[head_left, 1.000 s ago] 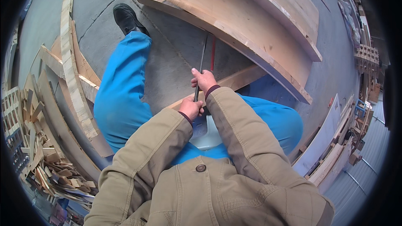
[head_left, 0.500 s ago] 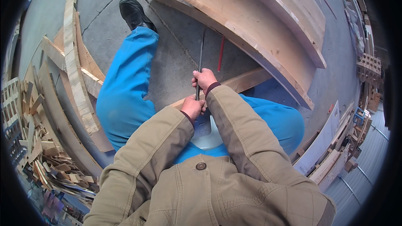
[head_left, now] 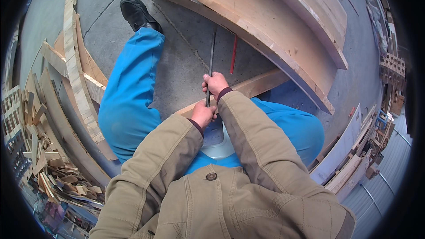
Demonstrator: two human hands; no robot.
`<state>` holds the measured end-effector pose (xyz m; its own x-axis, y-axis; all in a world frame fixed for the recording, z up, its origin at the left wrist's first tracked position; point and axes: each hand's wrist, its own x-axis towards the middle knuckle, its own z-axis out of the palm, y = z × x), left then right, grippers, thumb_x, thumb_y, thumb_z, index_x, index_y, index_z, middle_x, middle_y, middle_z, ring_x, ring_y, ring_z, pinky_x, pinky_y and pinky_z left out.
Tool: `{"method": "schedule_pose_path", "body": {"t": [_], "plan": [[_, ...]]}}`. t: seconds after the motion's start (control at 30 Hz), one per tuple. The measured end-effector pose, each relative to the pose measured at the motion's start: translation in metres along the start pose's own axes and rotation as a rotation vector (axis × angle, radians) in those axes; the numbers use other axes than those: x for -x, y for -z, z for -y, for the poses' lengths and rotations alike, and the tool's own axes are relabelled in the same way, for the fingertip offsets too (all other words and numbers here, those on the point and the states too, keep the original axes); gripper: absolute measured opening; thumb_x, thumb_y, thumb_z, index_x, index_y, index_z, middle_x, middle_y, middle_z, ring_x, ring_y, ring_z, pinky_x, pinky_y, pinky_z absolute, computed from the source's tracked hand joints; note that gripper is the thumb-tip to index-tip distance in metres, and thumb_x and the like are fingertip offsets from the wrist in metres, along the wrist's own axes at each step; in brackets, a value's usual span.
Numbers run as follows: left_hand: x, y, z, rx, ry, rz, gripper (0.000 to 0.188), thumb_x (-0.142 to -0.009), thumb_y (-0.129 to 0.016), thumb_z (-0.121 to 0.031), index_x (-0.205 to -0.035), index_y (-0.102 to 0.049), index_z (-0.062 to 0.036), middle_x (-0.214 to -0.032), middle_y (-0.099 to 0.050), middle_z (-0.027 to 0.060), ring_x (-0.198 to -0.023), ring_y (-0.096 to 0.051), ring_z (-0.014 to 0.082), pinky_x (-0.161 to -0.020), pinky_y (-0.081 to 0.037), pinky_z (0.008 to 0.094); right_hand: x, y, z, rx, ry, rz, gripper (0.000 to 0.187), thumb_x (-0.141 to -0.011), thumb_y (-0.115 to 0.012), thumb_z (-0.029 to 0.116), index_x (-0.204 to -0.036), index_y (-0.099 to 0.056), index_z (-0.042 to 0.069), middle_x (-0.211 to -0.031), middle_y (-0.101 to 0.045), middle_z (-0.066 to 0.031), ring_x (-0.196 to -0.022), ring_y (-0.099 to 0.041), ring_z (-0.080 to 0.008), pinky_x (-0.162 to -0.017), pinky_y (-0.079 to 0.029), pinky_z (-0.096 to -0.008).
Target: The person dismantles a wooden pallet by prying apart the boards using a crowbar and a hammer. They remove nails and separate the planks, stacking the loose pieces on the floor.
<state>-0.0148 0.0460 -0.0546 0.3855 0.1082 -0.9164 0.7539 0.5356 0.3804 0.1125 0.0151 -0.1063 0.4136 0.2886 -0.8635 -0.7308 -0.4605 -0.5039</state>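
Note:
A long, thin dark metal bar (head_left: 211, 55) points away from me, its far end reaching toward the floor by the edge of a curved wooden form. My right hand (head_left: 215, 84) grips it partway along, fingers wrapped round. Closer to my body, my left hand (head_left: 203, 114) is closed on the near end of the same bar. The bar's exact kind, and whether its far tip touches the form, I cannot tell. Beneath and beside my hands lies a wooden beam (head_left: 256, 84), running between my legs toward the form.
The large curved plywood form (head_left: 248, 31) fills the far right. A red rod (head_left: 233, 55) lies on the concrete floor beside the bar. Curved planks (head_left: 73, 53) lean to my left, with a heap of wood scraps (head_left: 53, 172) nearer. Boards (head_left: 343, 168) are stacked at the right.
The view has shifted slightly, so the form and planks sit a little differently. Both hands keep their grip on the metal bar, almost unmoved.

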Motion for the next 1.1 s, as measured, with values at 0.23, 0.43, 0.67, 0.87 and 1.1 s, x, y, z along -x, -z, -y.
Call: {"method": "schedule_pose_path", "body": {"t": [0.23,0.43,0.67,0.87,1.1], "plan": [[0.001,0.001,0.002,-0.004,0.025,0.023,0.007,-0.093,-0.059,-0.002,-0.099,-0.058,0.0003,-0.074,-0.063,0.0074,-0.062,-0.062,0.0169,-0.055,-0.051,0.0312,0.003,-0.001,-0.001,-0.009,-0.002,0.01,0.019,-0.102,-0.056,0.015,-0.1,-0.055,-0.004,-0.078,-0.064,-0.0112,-0.058,-0.061,-0.02,-0.055,-0.051,-0.036],[-0.001,0.0,0.003,-0.004,0.03,0.009,0.011,-0.092,-0.06,-0.002,-0.102,-0.057,0.0012,-0.074,-0.064,0.0077,-0.062,-0.063,0.0169,-0.054,-0.05,0.0315,0.003,0.001,0.0,-0.007,-0.002,0.007,0.018,-0.101,-0.056,0.014,-0.1,-0.056,-0.004,-0.076,-0.064,-0.0112,-0.058,-0.061,-0.0199,-0.055,-0.051,-0.0359],[-0.005,0.001,0.007,-0.006,0.023,0.03,0.011,-0.093,-0.063,-0.003,-0.101,-0.055,0.0014,-0.073,-0.064,0.0087,-0.06,-0.063,0.0172,-0.052,-0.05,0.0323,0.007,0.001,0.002,0.031,0.005,0.006,0.018,-0.101,-0.056,0.015,-0.099,-0.056,-0.003,-0.077,-0.063,-0.0097,-0.059,-0.059,-0.0176,-0.056,-0.05,-0.0329],[-0.006,-0.002,0.002,0.04,0.008,0.035,0.011,-0.092,-0.062,-0.003,-0.099,-0.055,0.0015,-0.074,-0.064,0.0091,-0.06,-0.063,0.0174,-0.051,-0.049,0.0318,0.003,0.002,0.006,0.015,0.039,-0.009,0.018,-0.101,-0.056,0.014,-0.097,-0.056,-0.004,-0.075,-0.063,-0.0106,-0.056,-0.06,-0.0191,-0.054,-0.051,-0.0357],[-0.033,-0.01,0.0,0.047,-0.011,0.028,0.008,-0.093,-0.06,-0.004,-0.098,-0.057,0.0013,-0.076,-0.064,0.0089,-0.063,-0.062,0.0185,-0.054,-0.049,0.0316,-0.014,0.009,0.017,0.041,0.033,-0.014,0.018,-0.102,-0.056,0.014,-0.097,-0.056,-0.003,-0.074,-0.062,-0.0091,-0.057,-0.059,-0.0171,-0.054,-0.051,-0.0338]]}}
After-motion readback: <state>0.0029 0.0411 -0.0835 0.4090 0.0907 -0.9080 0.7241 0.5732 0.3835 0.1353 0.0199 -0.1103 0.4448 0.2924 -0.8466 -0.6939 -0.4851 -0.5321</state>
